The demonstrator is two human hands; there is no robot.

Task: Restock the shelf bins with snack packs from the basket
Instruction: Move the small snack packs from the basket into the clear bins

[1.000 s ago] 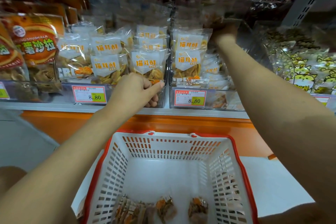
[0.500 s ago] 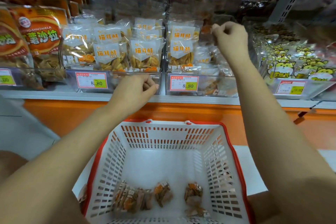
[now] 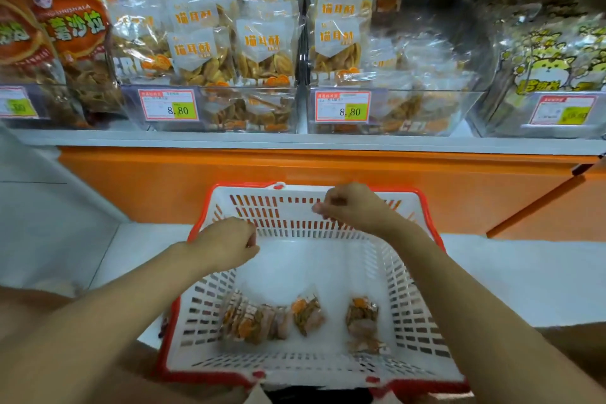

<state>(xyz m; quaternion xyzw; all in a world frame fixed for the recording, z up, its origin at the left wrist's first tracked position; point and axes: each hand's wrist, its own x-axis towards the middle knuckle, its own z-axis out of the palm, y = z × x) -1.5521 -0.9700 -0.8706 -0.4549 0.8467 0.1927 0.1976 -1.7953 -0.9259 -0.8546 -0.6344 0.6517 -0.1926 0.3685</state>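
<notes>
From the head camera, a white slotted basket (image 3: 295,226) with a red rim sits in the lower middle of the frame, in front of an orange panel (image 3: 295,167) below the shelf (image 3: 295,140). A few clear snack packs (image 3: 255,321) with orange and brown contents lie on the basket's floor, toward its near wall; one lies apart from the others to the right (image 3: 362,315).

Both forearms reach in from the bottom corners. The left hand (image 3: 226,246) hovers over the basket's left wall, its fingers curled into a loose fist that holds nothing. The right hand (image 3: 354,210) hangs in front of the basket's far rim. Its fingers (image 3: 319,208) are curled inward too and seem to pinch nothing, though blur makes the tips hard to read.

Across the upper frame, two clear shelf bins stand side by side. The left bin (image 3: 229,111) and the right bin (image 3: 410,111) each carry a red-edged price tag reading 8.80 (image 3: 169,105) (image 3: 342,107). Clear packs with white labels and orange lettering (image 3: 262,43) stand upright in both bins, more of them in the left one. Orange crisp bags (image 3: 72,26) fill the upper left of the frame. Packs printed with a yellow cartoon animal (image 3: 551,62) fill a bin at the upper right.
</notes>
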